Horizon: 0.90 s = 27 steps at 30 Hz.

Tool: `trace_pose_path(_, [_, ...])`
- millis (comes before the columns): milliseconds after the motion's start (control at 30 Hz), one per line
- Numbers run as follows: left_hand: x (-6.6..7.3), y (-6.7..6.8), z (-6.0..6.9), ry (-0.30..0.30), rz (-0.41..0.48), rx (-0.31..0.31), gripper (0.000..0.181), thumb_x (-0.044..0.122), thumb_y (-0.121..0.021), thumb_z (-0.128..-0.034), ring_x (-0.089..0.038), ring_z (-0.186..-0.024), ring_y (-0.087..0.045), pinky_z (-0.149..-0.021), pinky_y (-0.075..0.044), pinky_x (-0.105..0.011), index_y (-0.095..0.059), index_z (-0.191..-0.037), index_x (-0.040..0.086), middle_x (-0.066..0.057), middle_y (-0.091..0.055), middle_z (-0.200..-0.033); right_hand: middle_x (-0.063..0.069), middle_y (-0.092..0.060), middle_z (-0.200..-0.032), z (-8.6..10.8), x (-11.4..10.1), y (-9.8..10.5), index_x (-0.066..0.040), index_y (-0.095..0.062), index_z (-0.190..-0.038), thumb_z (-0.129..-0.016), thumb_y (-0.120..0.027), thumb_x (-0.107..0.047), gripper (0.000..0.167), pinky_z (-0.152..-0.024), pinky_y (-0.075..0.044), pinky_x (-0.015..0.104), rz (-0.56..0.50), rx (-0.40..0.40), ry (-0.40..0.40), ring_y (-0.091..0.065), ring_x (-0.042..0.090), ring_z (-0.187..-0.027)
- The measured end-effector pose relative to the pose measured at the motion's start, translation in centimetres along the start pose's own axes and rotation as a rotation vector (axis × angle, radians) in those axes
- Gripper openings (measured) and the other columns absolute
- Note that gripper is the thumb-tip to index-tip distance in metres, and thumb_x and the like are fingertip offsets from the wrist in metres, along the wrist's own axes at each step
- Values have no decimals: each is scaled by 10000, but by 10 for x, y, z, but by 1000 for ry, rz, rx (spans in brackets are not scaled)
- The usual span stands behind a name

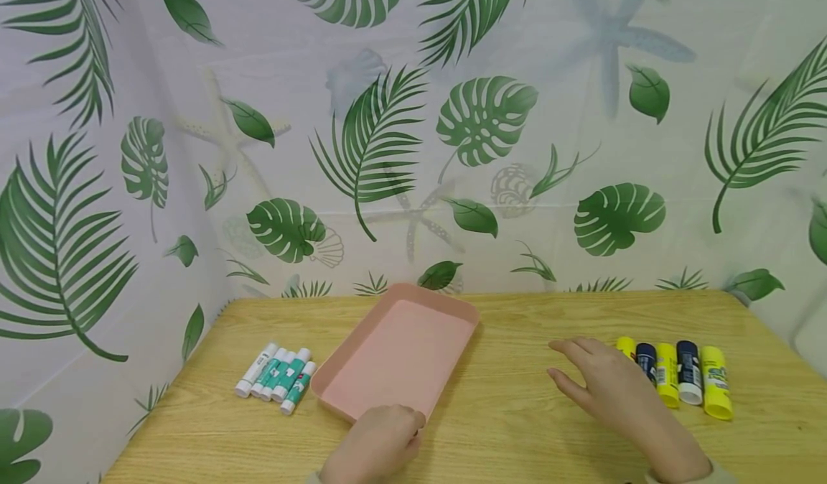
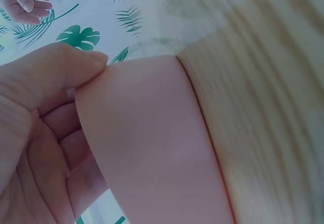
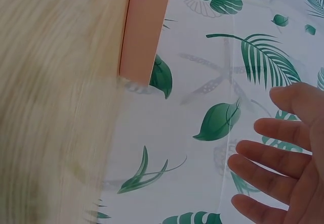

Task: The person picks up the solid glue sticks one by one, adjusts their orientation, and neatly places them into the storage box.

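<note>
A shallow pink tray [image 1: 394,355] lies at a slant on the wooden table. My left hand [image 1: 377,441] grips its near rim; in the left wrist view the thumb [image 2: 83,59] is on one side of the tray wall [image 2: 147,133] and the fingers curl on the other. To the right, my right hand [image 1: 610,391] hovers with fingers apart and holds nothing, just left of several yellow and dark blue glue sticks [image 1: 668,373], partly covering some. In the right wrist view the right hand's fingers [image 3: 273,168] are spread, away from the tray wall [image 3: 144,32].
Left of the tray lies a group of several white and teal glue sticks [image 1: 281,376], side by side. The wooden table [image 1: 517,441] meets a white leaf-print cloth [image 1: 549,254] at the back and along the left.
</note>
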State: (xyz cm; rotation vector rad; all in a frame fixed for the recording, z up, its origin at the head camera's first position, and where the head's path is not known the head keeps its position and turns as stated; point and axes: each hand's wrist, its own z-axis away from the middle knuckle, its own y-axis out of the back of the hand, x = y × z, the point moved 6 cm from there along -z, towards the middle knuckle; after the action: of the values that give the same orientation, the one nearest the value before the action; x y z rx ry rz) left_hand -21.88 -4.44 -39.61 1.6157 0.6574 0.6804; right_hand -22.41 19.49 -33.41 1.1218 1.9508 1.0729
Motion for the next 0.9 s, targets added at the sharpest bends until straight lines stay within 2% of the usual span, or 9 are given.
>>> trace_pose_path(333, [-1, 1, 1, -17, 23, -6, 235, 84, -601, -797, -33, -490, -330, -447, -308, -159, -510, -593, 157, 119, -366, -533, 62, -611, -930, 0, 3, -3, -58, -623, -1015, -766, -679, -260, 326, -697, -496, 395, 4, -26, -17, -587, 238, -849])
trace_pose_path(900, [-1, 3, 1, -19, 61, -13, 235, 107, -596, -825, -33, -498, -323, -452, -303, -160, -508, -614, 161, 123, -354, -535, 49, -611, -943, 0, 3, -6, -70, -621, -1024, -765, -681, -258, 326, -708, -495, 387, 2, -38, -2, -588, 225, -848])
